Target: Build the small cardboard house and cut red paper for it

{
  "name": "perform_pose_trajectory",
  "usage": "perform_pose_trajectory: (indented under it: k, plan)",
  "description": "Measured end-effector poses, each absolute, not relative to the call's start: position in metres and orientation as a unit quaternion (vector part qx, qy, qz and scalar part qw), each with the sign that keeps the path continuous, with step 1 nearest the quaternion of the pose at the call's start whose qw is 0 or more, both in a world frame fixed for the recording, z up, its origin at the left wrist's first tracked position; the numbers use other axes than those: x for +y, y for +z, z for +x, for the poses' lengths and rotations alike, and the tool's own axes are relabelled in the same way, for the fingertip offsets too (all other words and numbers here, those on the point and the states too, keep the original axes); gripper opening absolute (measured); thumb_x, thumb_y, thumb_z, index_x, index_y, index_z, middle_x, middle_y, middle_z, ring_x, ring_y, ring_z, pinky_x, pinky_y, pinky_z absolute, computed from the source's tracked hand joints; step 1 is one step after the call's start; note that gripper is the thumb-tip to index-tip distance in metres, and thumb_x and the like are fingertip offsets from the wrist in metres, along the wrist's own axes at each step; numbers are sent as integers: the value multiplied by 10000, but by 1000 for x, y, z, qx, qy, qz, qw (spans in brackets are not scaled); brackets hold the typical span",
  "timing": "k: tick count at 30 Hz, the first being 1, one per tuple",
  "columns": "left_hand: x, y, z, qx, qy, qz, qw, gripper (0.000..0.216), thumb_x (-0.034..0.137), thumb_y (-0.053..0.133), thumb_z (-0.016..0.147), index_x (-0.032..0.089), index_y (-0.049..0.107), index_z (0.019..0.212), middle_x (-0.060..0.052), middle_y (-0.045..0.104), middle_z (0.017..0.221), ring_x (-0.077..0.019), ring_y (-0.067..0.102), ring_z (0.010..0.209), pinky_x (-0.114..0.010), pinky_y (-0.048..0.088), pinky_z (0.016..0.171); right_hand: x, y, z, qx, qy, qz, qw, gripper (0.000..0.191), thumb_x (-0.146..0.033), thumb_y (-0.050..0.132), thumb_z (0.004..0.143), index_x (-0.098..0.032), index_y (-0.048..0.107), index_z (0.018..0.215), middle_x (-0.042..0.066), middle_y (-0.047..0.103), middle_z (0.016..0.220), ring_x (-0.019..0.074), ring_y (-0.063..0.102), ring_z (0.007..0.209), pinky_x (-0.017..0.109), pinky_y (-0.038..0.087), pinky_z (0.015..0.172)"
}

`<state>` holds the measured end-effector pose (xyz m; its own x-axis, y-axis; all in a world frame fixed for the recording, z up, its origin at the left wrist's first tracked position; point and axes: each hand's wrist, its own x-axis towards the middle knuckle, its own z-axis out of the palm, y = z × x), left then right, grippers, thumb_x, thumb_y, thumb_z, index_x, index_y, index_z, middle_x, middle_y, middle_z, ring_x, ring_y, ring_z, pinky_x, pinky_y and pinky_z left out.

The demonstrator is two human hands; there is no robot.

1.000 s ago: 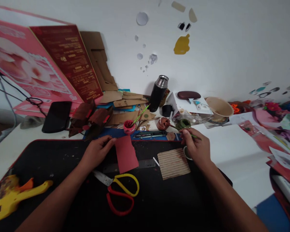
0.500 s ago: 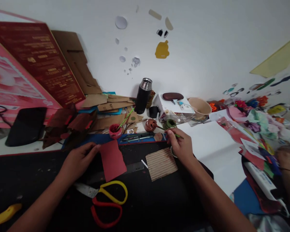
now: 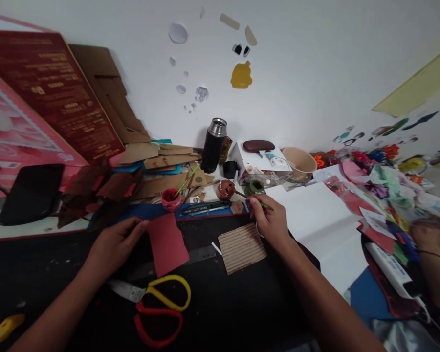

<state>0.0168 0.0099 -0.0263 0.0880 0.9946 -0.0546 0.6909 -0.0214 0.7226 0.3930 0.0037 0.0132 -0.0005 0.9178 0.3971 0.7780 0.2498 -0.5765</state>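
My left hand [image 3: 112, 247] lies on the black mat [image 3: 58, 274] with its fingertips pressing the left edge of a red paper piece [image 3: 167, 243]. My right hand [image 3: 270, 220] is closed on a thin green-handled paintbrush [image 3: 266, 206], its tip reaching toward a brown paint pot [image 3: 225, 189]. A green paint pot [image 3: 255, 187] stands just behind that hand. A piece of corrugated cardboard [image 3: 242, 247] lies flat beside my right wrist. A metal ruler [image 3: 201, 254] runs under the red paper.
Scissors with yellow and red handles [image 3: 157, 305] lie near the front of the mat. A red paint pot with a green brush [image 3: 170, 199], a black flask [image 3: 212, 145], cardboard scraps [image 3: 161, 161] and a beige bowl [image 3: 298, 163] crowd the back. Another person's hand [image 3: 429, 237] is at right.
The view has swung right, shifting everything left in frame. Both hands keep the same hold and place. Another person's hand has come into view at the right edge.
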Motion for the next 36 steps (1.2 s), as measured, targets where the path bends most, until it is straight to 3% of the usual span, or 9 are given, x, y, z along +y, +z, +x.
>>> perform_pose_trajectory:
  k: [15,26,36]
  plan:
    - [9,-34,15,621,258,671,311,485,647,464,896,227,620,710,34,526,553,-157,472,541,-248,362,504,8,14,389,-706,110,-595,368,339,-435,490,1056,-234,686,865,38,702,716,227,686,720,326,492,682]
    - [9,-29,17,630,254,663,316,453,624,480,871,224,600,697,51,508,549,-149,464,558,-240,359,521,25,3,392,-599,225,-620,454,417,-566,548,1015,-212,702,855,1,651,623,173,604,531,277,445,505]
    - [9,-34,14,622,260,669,312,476,636,467,893,222,598,695,37,499,562,-151,464,541,-252,355,517,33,3,390,-489,348,-604,524,501,-620,684,891,-173,687,1118,-7,659,675,145,556,428,266,369,377]
